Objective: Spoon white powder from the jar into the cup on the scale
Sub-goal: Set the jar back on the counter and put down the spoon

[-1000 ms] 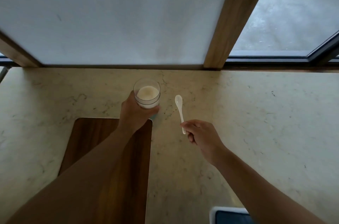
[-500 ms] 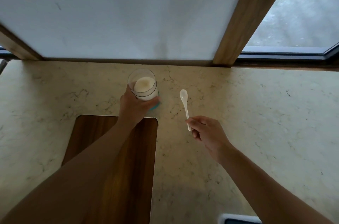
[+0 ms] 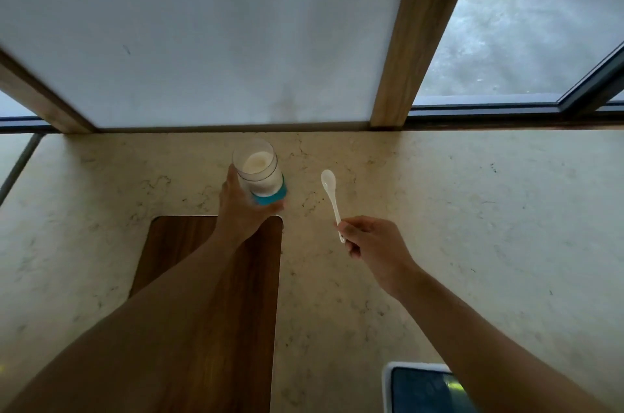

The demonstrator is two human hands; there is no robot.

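Note:
A clear jar [image 3: 259,172] with a blue base holds white powder and has no lid on. My left hand [image 3: 241,210] grips it around its lower part, at the far middle of the counter, and it leans slightly to the right. A white spoon [image 3: 331,196] is held by the end of its handle in my right hand [image 3: 369,245], bowl pointing away from me, to the right of the jar and apart from it. A white-rimmed corner with a dark surface [image 3: 418,385], perhaps the scale, shows at the bottom edge. No cup is in view.
A dark wooden board [image 3: 202,277] lies on the pale marble counter [image 3: 472,243], under my left forearm. A white panel [image 3: 202,41] and a wooden post [image 3: 418,30] close the counter at the back, with a window [image 3: 523,34] at the right.
The jar has lifted a little, so its blue base now shows above my fingers. The spoon and my right hand have kept their place beside it. The view shifted slightly.

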